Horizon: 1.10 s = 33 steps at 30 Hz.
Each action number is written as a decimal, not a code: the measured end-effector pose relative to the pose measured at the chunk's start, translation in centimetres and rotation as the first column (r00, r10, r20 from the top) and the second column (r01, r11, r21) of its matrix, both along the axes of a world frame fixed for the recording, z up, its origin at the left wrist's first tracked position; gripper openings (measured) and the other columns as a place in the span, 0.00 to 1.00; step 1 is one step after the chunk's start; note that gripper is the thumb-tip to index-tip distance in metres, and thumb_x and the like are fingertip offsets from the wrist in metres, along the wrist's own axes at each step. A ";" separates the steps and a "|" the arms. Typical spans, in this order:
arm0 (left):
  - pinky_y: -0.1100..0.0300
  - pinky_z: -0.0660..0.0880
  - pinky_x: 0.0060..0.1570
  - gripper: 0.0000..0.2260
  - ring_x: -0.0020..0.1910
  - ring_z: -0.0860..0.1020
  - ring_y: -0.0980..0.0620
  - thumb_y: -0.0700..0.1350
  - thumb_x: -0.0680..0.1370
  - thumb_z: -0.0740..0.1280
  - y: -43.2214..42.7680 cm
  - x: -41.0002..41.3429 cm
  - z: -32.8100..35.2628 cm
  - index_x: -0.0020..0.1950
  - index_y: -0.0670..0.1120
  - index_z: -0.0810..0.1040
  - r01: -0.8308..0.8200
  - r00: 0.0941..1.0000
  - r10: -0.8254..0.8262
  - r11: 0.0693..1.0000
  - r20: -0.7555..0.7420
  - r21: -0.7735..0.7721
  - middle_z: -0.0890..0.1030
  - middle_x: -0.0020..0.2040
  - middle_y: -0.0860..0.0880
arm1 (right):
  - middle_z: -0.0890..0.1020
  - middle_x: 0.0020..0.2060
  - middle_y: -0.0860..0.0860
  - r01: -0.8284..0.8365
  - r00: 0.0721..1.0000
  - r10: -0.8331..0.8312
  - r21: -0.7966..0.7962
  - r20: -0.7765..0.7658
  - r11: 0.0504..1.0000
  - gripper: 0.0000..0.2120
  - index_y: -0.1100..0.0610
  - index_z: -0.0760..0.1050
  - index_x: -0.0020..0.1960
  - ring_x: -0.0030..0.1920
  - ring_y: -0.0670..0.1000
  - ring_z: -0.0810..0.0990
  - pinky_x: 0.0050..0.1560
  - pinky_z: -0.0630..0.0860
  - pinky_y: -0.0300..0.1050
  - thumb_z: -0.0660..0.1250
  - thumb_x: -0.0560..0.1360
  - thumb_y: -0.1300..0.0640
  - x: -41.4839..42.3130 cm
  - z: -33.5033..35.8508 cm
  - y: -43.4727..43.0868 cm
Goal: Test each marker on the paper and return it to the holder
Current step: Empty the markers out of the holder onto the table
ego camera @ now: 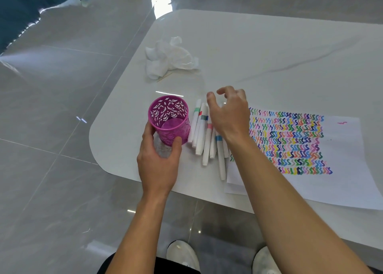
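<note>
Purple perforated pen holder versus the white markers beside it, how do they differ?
The purple perforated pen holder stands mouth-up, empty; the white markers lie flat in a pile. The left hand grips the holder; the right hand hovers over the markers, holding none. Both are at the white table's corner.

No words or numbers can be read; the paper (342, 180) has only rows of colored squiggles, not letters.

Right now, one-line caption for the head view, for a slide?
Left hand grips the empty purple holder while the right hand hovers over the loose markers beside the squiggle-covered paper.
</note>
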<state>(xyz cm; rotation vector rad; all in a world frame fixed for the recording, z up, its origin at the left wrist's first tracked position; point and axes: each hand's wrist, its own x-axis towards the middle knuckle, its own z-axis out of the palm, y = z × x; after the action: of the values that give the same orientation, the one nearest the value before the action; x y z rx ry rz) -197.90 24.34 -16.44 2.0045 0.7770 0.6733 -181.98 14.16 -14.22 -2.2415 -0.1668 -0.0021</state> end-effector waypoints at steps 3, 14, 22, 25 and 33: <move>0.64 0.67 0.63 0.35 0.69 0.71 0.58 0.59 0.74 0.73 -0.3 -0.1 0.0 0.78 0.59 0.60 -0.006 1.000 0.006 1.000 -0.023 0.001 0.73 0.72 0.57 | 0.78 0.63 0.53 0.023 1.000 -0.024 0.068 0.013 0.997 0.17 0.55 0.80 0.64 0.56 0.47 0.76 0.53 0.67 0.39 0.64 0.83 0.45 -0.7 0.5 -1.2; 0.60 0.68 0.63 0.31 0.68 0.70 0.58 0.54 0.76 0.72 -3.2 -1.8 0.0 0.76 0.53 0.62 -0.138 0.990 0.137 0.990 -0.037 -0.028 0.72 0.70 0.55 | 0.82 0.49 0.50 0.051 0.997 -0.057 0.131 0.042 0.990 0.07 0.56 0.81 0.53 0.45 0.50 0.81 0.52 0.79 0.50 0.66 0.83 0.54 -4.7 0.7 -8.1; 0.61 0.71 0.53 0.12 0.55 0.74 0.55 0.46 0.78 0.70 -5.1 -3.2 0.6 0.59 0.51 0.71 -0.075 0.997 0.076 0.997 -0.024 0.025 0.75 0.54 0.54 | 0.80 0.33 0.46 -0.012 0.999 0.011 0.027 0.045 1.000 0.05 0.52 0.78 0.45 0.35 0.48 0.80 0.39 0.79 0.49 0.69 0.80 0.55 -10.5 -0.7 -11.9; 0.60 0.73 0.52 0.10 0.52 0.74 0.55 0.45 0.78 0.70 -6.6 -3.9 0.8 0.57 0.50 0.73 0.001 0.999 0.001 0.998 -0.037 0.063 0.76 0.51 0.53 | 0.78 0.32 0.42 -0.048 0.998 0.049 -0.011 0.046 0.999 0.06 0.50 0.78 0.45 0.34 0.42 0.77 0.37 0.73 0.41 0.69 0.80 0.55 -12.2 -0.8 -13.4; 0.62 0.72 0.47 0.08 0.46 0.74 0.57 0.43 0.78 0.69 -10.7 -4.3 1.7 0.57 0.49 0.76 0.217 0.974 -0.201 0.959 -0.105 0.181 0.76 0.45 0.56 | 0.75 0.31 0.41 -0.068 0.997 0.069 -0.032 0.041 0.997 0.07 0.51 0.77 0.42 0.33 0.43 0.75 0.36 0.68 0.37 0.69 0.80 0.57 -14.8 0.3 -16.9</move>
<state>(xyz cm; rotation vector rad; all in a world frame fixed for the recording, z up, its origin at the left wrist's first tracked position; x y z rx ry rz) -202.18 13.68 -14.74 2.2651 0.5548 0.5586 -196.82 -2.70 -13.96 -2.2661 -0.2681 -0.0105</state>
